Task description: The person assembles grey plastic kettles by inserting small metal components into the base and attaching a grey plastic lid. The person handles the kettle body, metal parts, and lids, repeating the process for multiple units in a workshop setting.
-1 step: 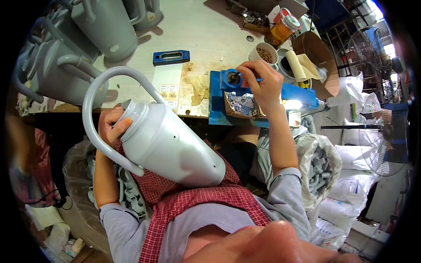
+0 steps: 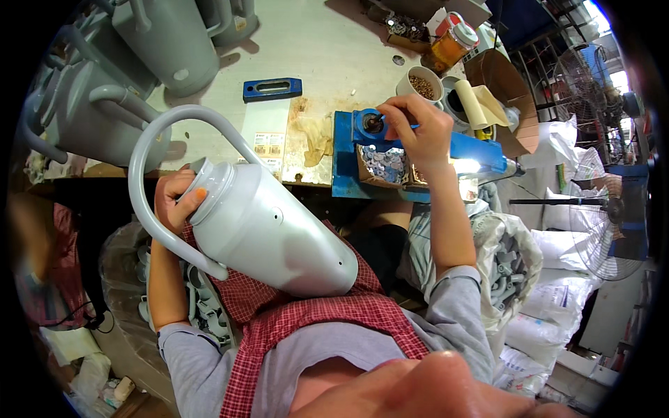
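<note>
A light grey jug (image 2: 279,226) with a big hooped handle lies tilted across my lap, its mouth toward the upper left. Two small holes show in its side. My left hand (image 2: 175,198) is closed round the rim at its mouth. Over the bench, my right hand (image 2: 421,129) pinches a thin tool with a blue shaft (image 2: 416,126); its dark tip dips into the round cup (image 2: 369,122) on a blue bench vise (image 2: 467,148). Whether the tool is a brush, I cannot tell. Below that hand sits a small box of flat metal discs (image 2: 385,166).
Several grey jugs (image 2: 167,49) crowd the bench's left. A blue bar-shaped tool (image 2: 272,90), a cup of brassy pieces (image 2: 421,85) and a jar of amber liquid (image 2: 449,50) stand farther back. A sack of grey parts (image 2: 509,272) is at my right, a fan (image 2: 603,230) beyond.
Almost nothing differs. My right hand has shifted very slightly to the right, and the jug with my left hand has moved a touch leftward.
</note>
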Motion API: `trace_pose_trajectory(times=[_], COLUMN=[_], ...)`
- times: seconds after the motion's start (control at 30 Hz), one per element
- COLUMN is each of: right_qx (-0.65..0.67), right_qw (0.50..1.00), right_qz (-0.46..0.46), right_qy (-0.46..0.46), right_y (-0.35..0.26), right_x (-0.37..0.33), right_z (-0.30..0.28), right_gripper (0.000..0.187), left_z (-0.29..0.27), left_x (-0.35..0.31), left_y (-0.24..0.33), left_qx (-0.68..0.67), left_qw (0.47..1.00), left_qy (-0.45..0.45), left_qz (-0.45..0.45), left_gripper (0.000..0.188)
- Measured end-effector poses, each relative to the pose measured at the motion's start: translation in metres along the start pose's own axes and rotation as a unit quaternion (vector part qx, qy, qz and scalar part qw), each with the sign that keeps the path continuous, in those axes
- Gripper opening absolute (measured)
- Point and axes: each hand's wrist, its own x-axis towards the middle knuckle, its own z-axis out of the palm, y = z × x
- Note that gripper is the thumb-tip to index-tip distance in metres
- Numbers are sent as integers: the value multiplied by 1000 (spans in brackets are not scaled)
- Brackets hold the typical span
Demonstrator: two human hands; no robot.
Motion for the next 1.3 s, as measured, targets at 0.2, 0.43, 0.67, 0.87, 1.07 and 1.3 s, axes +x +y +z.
trace_pose_trajectory(times=[0.2,0.43,0.67,0.87,1.07,1.3], right_qx=[-35,-56,-207,-328,-323,-99], right_qw=[996,991,975,929,937,984], right_qz=[2,-92,-1,23,16,-113], right_qy=[-80,84,-75,-168,-129,92], right_y=[-8,0,89,109,97,-6], right_x=[14,-8,-104,-96,-98,-58], right_z=[-6,-1,21,28,20,-11], right_gripper=[13,13,11,15,10,19], left_z=[8,9,9,17,23,13], left_x=[2,-1,4,11,16,5], left_y=[-9,-9,-4,7,1,-8], left_qx=[-26,-1,19,16,-7,-17], left_qw=[999,999,999,1000,1000,1000], left_qy=[27,31,9,11,-1,14], left_qz=[10,-12,-31,-3,-15,-21], left_gripper=[29,29,36,32,32,31])
